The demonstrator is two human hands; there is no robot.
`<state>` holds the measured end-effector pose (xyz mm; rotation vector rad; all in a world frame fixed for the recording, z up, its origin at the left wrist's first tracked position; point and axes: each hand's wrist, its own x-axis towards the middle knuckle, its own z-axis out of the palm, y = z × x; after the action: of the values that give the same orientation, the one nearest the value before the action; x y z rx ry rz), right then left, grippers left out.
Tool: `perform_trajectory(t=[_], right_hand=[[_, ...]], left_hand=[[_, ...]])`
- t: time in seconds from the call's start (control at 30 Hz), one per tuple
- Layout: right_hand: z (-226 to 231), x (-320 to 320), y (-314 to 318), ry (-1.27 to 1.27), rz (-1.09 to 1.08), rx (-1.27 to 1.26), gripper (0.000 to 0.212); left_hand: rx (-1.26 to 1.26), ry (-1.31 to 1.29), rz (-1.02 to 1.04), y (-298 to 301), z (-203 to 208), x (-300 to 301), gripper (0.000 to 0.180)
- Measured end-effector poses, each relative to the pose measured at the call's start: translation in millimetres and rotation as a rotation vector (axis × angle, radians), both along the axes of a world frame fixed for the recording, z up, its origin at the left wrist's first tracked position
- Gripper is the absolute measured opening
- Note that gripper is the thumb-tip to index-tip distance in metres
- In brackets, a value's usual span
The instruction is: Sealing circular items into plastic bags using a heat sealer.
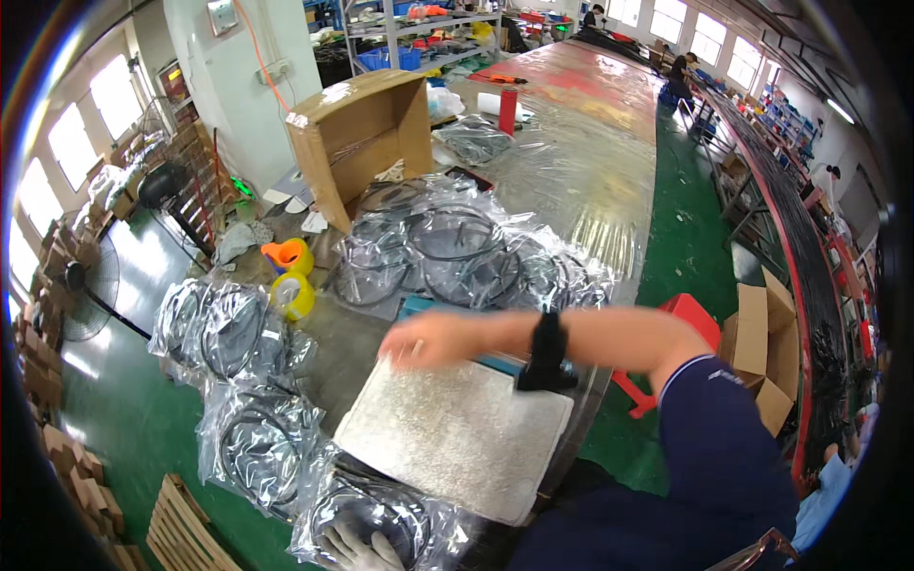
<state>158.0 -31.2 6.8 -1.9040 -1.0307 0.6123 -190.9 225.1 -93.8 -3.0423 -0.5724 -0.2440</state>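
My right hand (424, 341), bare and smeared by motion, passes over the far edge of a worn whitish board (457, 428). Its fingers look bent, but whether they hold anything cannot be made out. A black band (546, 350) circles that wrist. Low in the picture, my left hand (360, 550), in a pale grey glove, lies with fingers apart on a clear bag (443, 519) holding a coiled black cable. More bagged coiled cables (262, 452) line the table's left side. Beyond the board is a pile of similar bags (457, 243), with a blue flat piece (414, 306) at its near edge.
Orange and yellow tape rolls (293, 295) sit at the left edge. An open cardboard box (367, 138) stands on its side behind the pile. On the right are a red stool (690, 324) and another open carton (762, 347). A floor fan (90, 281) stands left.
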Motion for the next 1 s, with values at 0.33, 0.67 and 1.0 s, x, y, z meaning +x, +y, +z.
perform_trajectory(t=[0.33,0.67,1.0], right_hand=[[-119.4,173.1,-316.4,0.379,-1.078,0.097,0.039],[-137.3,209.2,-325.5,0.853,-0.907,0.195,0.041],[72.4,164.5,-137.9,0.084,-0.178,0.603,0.016]], left_hand=[[-0.018,0.075,0.151,-63.7,0.6,12.9,0.067],[0.104,0.202,0.046,-158.1,24.6,60.5,0.044],[-0.231,-0.072,-0.002,-140.8,1.0,72.8,0.046]])
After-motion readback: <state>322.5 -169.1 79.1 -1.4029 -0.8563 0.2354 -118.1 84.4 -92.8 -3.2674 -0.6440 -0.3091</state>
